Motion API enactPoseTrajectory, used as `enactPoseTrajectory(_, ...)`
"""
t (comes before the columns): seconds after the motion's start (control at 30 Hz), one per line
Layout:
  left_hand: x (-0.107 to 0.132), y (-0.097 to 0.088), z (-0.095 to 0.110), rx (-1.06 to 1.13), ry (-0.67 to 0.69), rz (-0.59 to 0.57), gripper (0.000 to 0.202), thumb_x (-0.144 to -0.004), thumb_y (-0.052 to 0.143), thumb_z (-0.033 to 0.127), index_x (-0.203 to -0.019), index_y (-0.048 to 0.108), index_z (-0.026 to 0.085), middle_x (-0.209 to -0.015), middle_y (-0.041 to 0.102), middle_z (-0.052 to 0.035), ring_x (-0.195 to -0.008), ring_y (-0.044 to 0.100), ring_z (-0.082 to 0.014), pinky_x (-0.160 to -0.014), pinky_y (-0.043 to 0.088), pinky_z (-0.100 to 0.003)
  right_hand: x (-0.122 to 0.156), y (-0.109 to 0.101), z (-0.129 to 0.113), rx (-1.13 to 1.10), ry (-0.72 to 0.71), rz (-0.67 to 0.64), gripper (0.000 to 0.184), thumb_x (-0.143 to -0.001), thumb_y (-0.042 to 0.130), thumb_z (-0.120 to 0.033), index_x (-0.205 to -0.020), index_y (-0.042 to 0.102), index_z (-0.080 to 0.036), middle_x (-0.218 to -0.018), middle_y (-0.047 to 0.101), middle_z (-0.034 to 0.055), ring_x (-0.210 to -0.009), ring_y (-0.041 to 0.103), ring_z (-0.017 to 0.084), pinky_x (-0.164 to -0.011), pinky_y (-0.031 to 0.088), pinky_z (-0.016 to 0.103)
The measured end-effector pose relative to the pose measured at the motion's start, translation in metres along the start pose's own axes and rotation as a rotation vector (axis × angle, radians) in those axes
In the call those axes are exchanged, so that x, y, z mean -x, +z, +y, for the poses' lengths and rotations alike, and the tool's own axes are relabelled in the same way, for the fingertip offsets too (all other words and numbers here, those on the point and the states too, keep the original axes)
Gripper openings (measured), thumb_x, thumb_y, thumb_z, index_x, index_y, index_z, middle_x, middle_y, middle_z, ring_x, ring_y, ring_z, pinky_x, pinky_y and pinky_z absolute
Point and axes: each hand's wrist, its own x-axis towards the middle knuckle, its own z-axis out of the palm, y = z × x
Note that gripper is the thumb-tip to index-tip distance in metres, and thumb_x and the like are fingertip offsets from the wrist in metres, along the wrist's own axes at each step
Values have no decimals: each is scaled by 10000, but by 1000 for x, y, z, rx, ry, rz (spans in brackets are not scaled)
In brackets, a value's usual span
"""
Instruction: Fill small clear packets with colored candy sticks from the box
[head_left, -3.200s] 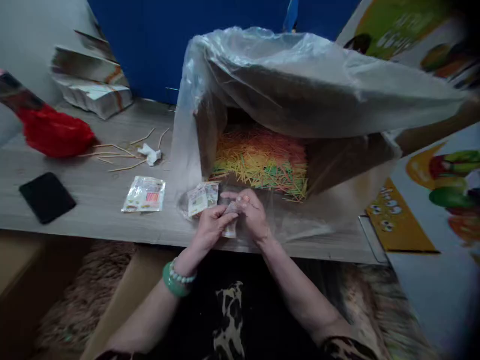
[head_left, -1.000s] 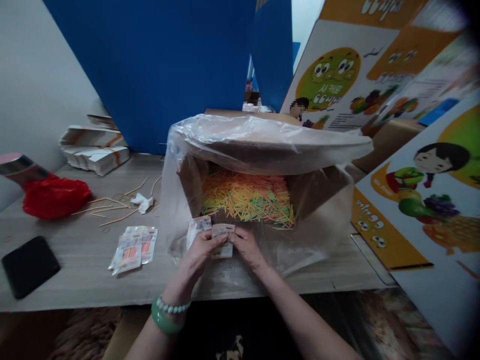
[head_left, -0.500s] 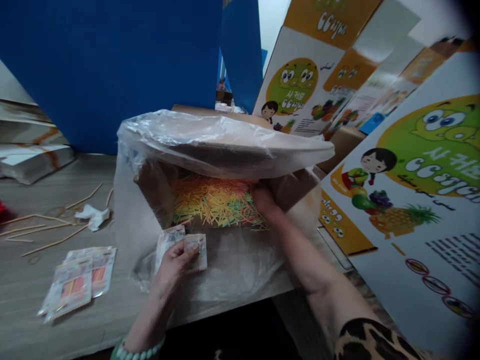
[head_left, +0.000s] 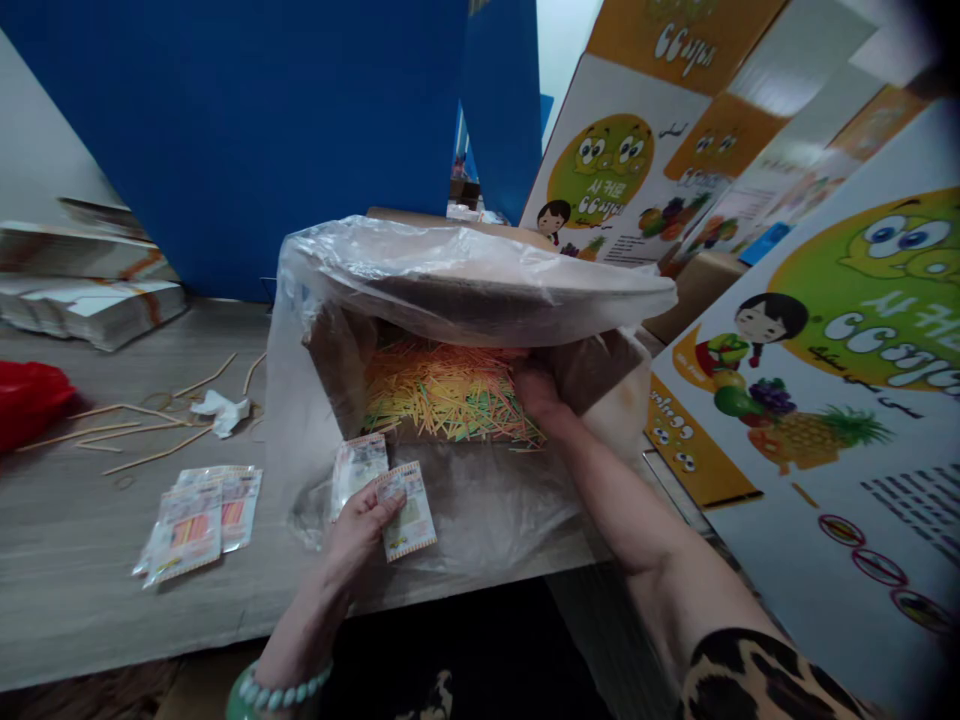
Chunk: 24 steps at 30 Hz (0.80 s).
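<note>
Left hand [head_left: 364,520], grip clamped on printed packet [head_left: 411,520]; right hand [head_left: 536,387] inside plastic-draped box [head_left: 341,365], at coloured sticks [head_left: 442,395]; can't tell its grip from here.

Crumpled white scrap [head_left: 223,412], red bundle [head_left: 31,403], blue panel [head_left: 300,130] behind

Packet [head_left: 415,518] in left hand [head_left: 361,522], right hand [head_left: 535,386] inside box [head_left: 339,362]

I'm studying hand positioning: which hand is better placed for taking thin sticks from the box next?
Right, I'd judge: the right hand reaches inside the box, beside the colored sticks, though whether it holds any is unclear. The left hand is outside, holding a small packet.
</note>
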Motion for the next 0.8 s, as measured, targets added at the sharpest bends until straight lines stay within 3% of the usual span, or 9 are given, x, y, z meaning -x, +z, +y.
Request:
enactPoseTrajectory(0.13,2,-9,-3,41,6,69,444,-493,894,412,-786,710,134,-713,716,-49,-623,653,-180,-593,533,-283,11,-7,-4,69,45,13,417,-1001,369,-212,-1357,527,-65,-1202,657,237,-1044,665,250,-818,485,294)
enactPoseTrajectory(0.27,4,-13,-5,62,28,95,428,-510,882,409,-789,711,135,-734,731,-59,-624,665,-190,-615,545,-302,39,-10,-5,125,79,79,437,-976,340,-135,-1380,488,-62,-1081,689,235,-936,683,251,-786,486,324)
enactPoseTrajectory(0.37,6,-13,-6,62,37,90,442,-510,880,414,-806,708,134,-726,733,-57,-598,661,-185,-603,544,-296,72,2,-12,79,96,172,397,-935,375,-105,-1300,525,-74,-1036,681,211,-932,652,247,-789,476,335)
enactPoseTrajectory(0.43,6,-12,-6,49,52,88,454,-503,883,411,-813,704,131,-725,734,-57,-597,663,-187,-585,537,-283,97,19,-25,-67,55,172,295,-926,397,-139,-1152,584,-108,-1002,679,160,-926,631,220,-797,472,313)
enactPoseTrajectory(0.53,5,-9,-6,23,57,61,509,-502,885,413,-888,711,130,-743,741,-62,-625,678,-203,-555,520,-267,129,58,-56,-745,-159,92,234,-914,384,-202,-1053,571,-178,-934,672,62,-882,611,166,-811,468,282)
enactPoseTrajectory(0.6,4,-7,-5,17,50,30,557,-508,884,420,-954,721,127,-759,746,-69,-651,686,-210,-567,524,-269,143,82,-75,-1107,-212,-19,147,-867,423,-241,-877,560,-187,-826,642,28,-812,597,151,-792,464,267)
enactPoseTrajectory(0.7,3,-4,-6,34,65,12,543,-495,891,410,-928,745,118,-755,744,-70,-660,675,-193,-614,538,-274,154,104,-91,-1346,-140,-76,91,-770,518,-285,-772,532,-195,-749,595,-8,-738,561,138,-740,441,250)
enactPoseTrajectory(0.8,1,-3,-11,46,71,52,470,-463,899,399,-810,752,117,-685,714,-42,-598,627,-154,-591,523,-264,155,106,-91,-1492,-97,-64,196,-711,582,-297,-881,533,-212,-742,603,-29,-721,560,140,-729,435,253)
